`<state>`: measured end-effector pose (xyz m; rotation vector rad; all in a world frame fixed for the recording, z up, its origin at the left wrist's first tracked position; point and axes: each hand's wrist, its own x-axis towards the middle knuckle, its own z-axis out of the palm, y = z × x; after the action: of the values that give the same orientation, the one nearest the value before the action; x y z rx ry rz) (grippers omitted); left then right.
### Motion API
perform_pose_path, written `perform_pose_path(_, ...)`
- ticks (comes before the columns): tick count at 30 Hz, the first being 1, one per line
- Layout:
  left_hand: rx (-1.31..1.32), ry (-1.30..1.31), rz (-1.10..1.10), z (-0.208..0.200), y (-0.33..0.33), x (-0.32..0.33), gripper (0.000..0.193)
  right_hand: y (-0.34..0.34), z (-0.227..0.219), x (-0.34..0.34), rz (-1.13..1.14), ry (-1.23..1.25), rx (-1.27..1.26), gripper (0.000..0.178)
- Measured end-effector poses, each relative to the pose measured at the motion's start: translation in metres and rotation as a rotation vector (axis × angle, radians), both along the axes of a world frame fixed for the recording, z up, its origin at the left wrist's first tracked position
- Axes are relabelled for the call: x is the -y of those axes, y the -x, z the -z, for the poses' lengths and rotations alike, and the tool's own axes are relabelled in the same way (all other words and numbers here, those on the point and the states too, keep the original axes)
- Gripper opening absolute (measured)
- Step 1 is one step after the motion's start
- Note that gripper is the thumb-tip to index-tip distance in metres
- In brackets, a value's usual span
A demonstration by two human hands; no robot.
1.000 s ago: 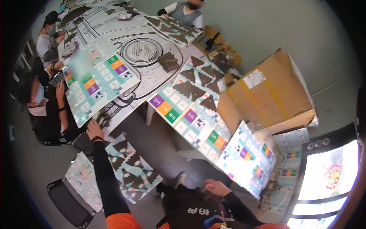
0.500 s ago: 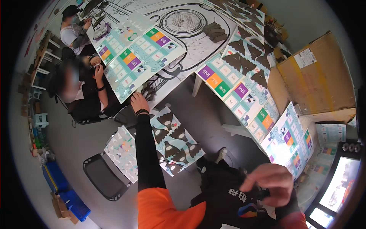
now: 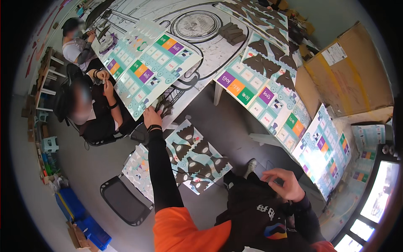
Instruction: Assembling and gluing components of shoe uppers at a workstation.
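Observation:
My left hand point(image 3: 153, 117) reaches out to the table's near corner. Its thumb and fingers are apart, beside the lower corner of a printed sheet point(image 3: 140, 98) with coloured blocks and white cards. Right by the thumb lies a small pile of dark brown cut-out pieces point(image 3: 165, 106); whether I touch it I cannot tell. My right hand point(image 3: 284, 185) hovers in front of my body with loosely bent fingers, open and holding nothing visible. Below the left hand, a sheet with dark brown die-cut shapes point(image 3: 197, 157) lies beside a mostly punched-out sheet point(image 3: 138, 170).
A black chair point(image 3: 126, 201) stands at the lower left. Two people sit along the table's left side, one hand point(image 3: 108, 88) near the sheet. More printed sheets point(image 3: 260, 96) cover the right table. A large cardboard box point(image 3: 348, 71) and a lit screen point(image 3: 378, 197) are at the right.
My right hand has moved up and a little left, no longer blurred. My left hand stays at the table corner, its thumb now showing beside the dark pieces. The whole view has shifted slightly.

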<state>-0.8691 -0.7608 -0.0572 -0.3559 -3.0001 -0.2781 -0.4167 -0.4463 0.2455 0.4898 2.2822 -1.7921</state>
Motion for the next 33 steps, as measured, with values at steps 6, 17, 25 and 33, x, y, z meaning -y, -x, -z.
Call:
perform_pose_path(6,-0.131,0.315,0.158,0.032,0.014,-0.005,0.022,-0.022,0.009,-0.007,0.134,-0.033,0.031,0.038)
perform_pose_path(17,-0.158,0.21,0.112,-0.008,-0.033,-0.066,0.047,-0.044,0.007,-0.062,0.095,-0.088,-0.009,0.032)
perform_pose_path(25,-0.158,0.25,0.087,0.01,-0.02,-0.006,0.058,-0.044,0.009,-0.051,0.002,-0.037,0.002,0.032)
perform_pose_path(33,0.028,0.13,0.124,-0.003,-0.015,-0.003,0.05,-0.045,0.022,-0.009,0.135,-0.059,0.05,0.031)
